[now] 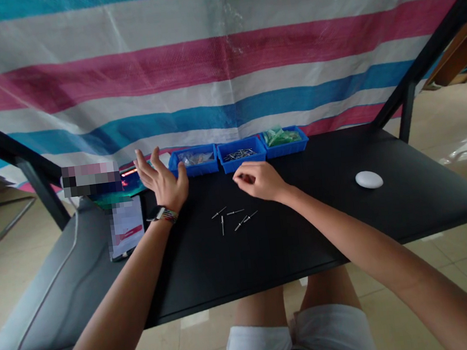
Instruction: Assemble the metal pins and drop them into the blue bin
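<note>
My left hand (165, 179) is raised over the table near the left blue bin (199, 169), its fingers spread and nothing in it. Just in front of the middle blue bin (244, 164), which holds a pile of metal rivets (239, 154), my right hand (262, 180) has its fingers curled together. What those fingers hold, if anything, is hidden. Several loose blind rivets (240, 223) lie scattered on the black tabletop between and below my hands. Clear plastic packets (195, 158) fill the left bin.
Green packets (282, 135) sit in the right blue bin (287, 149). A white oval object (369, 180) lies at the right of the black table (309, 239). At left are a phone (126, 229) and a grey cable (47, 288). A striped sheet (219, 57) hangs behind.
</note>
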The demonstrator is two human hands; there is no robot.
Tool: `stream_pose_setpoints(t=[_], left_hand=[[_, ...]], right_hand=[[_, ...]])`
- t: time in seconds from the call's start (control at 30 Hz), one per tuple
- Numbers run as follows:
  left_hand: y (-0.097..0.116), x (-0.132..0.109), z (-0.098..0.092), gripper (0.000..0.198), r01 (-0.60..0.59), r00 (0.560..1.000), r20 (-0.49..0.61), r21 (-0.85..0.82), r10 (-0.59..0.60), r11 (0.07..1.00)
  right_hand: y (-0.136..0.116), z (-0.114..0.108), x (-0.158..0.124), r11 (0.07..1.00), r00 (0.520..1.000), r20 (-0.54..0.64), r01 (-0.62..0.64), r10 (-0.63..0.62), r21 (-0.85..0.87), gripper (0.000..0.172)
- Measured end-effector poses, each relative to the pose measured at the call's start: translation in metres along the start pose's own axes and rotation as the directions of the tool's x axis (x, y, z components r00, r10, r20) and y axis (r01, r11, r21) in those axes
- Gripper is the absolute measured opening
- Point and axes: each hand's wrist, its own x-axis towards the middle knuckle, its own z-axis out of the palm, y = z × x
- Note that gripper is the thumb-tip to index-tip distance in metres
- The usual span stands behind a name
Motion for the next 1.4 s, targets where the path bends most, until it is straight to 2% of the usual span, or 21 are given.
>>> stream_pose_setpoints(t=[0.07, 0.17, 0.27, 0.33, 0.43, 0.6, 0.73, 0.83, 0.97, 1.07, 1.23, 1.4], left_hand=[[-0.003, 0.001, 0.0, 0.074, -0.042, 0.999, 0.02, -0.029, 0.042, 0.999], [0.0, -0.001, -0.001, 0.068, -0.105, 0.994, 0.031, -0.052, 0.107, 0.993], [0.01, -0.004, -0.003, 0.063, -0.146, 0.988, 0.049, -0.046, 0.149, 0.988], [0.016, -0.006, -0.003, 0.06, -0.134, 0.989, 0.058, -0.036, 0.136, 0.99], [0.019, -0.008, -0.004, 0.057, -0.068, 0.996, 0.06, 0.004, 0.068, 0.998], [0.01, -0.003, -0.003, 0.057, 0.039, 0.999, 0.023, 0.049, -0.04, 0.998], [0.01, -0.002, -0.006, 0.056, -0.023, 0.999, 0.028, -0.013, 0.024, 1.0], [0.02, -0.005, -0.009, 0.056, -0.084, 0.996, 0.039, -0.043, 0.086, 0.996], [0.032, -0.01, -0.011, 0.053, -0.127, 0.989, 0.067, -0.054, 0.13, 0.99], [0.03, -0.01, -0.01, 0.051, -0.096, 0.993, 0.064, -0.026, 0.098, 0.995], [0.014, -0.003, -0.006, 0.055, 0.049, 0.999, 0.022, -0.017, -0.048, 0.999], [0.014, -0.001, -0.007, 0.053, 0.011, 1.0, 0.028, -0.007, -0.01, 1.0]], right_hand=[[-0.018, 0.006, -0.004, 0.996, 0.981, 0.173, 0.084, -0.09, 0.041, 0.008], [-0.037, 0.013, -0.006, 0.989, 0.945, 0.29, 0.135, -0.148, 0.062, 0.006], [-0.044, 0.013, -0.005, 0.987, 0.93, 0.331, 0.154, -0.161, 0.047, 0.004], [-0.045, 0.01, -0.004, 0.986, 0.922, 0.351, 0.168, -0.165, 0.024, 0.007], [-0.043, 0.005, -0.004, 0.982, 0.906, 0.388, 0.186, -0.17, -0.004, 0.009], [-0.038, 0.006, -0.005, 0.984, 0.881, 0.443, 0.174, -0.167, 0.026, 0.01], [-0.035, 0.008, -0.005, 0.993, 0.907, 0.407, 0.08, -0.108, 0.087, 0.011], [-0.03, 0.009, -0.003, 0.988, 0.946, 0.321, -0.014, -0.037, 0.155, 0.009], [-0.019, 0.014, 0.001, 0.911, 0.981, 0.18, -0.135, 0.069, 0.39, 0.009], [-0.012, 0.016, 0.003, 0.797, 0.976, 0.132, -0.218, 0.174, 0.563, 0.012], [-0.006, 0.015, 0.005, 0.7, 0.953, 0.12, -0.286, 0.278, 0.655, 0.013], [-0.002, 0.017, 0.006, 0.65, 0.932, 0.126, -0.33, 0.341, 0.685, 0.015]])
